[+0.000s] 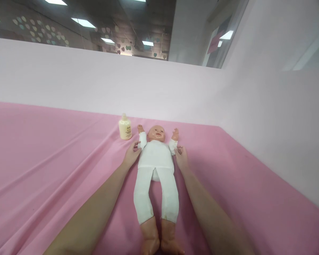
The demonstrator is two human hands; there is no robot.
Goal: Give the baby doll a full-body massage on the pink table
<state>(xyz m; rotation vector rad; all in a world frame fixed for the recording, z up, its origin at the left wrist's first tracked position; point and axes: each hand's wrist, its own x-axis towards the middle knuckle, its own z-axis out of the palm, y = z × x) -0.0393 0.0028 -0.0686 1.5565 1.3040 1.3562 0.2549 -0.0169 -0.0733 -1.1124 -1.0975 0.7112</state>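
A baby doll [156, 156] with a white cloth body lies on its back, its head away from me and both arms raised beside the head. My left hand [132, 153] is at the doll's arm on the left, thumb and fingers closed on the white upper arm near the elbow. On the other side my right hand [181, 156] pinches the white part of the doll's other arm. The doll's bare feet point toward me. A pale yellow bottle [125, 129] stands upright to the left of the doll's raised hand.
A pink cloth [69, 148] with folds on the left covers the surface. White walls [101, 81] rise behind it and on the right. Above the back wall is a window [138, 32] with ceiling lights and heart shapes showing.
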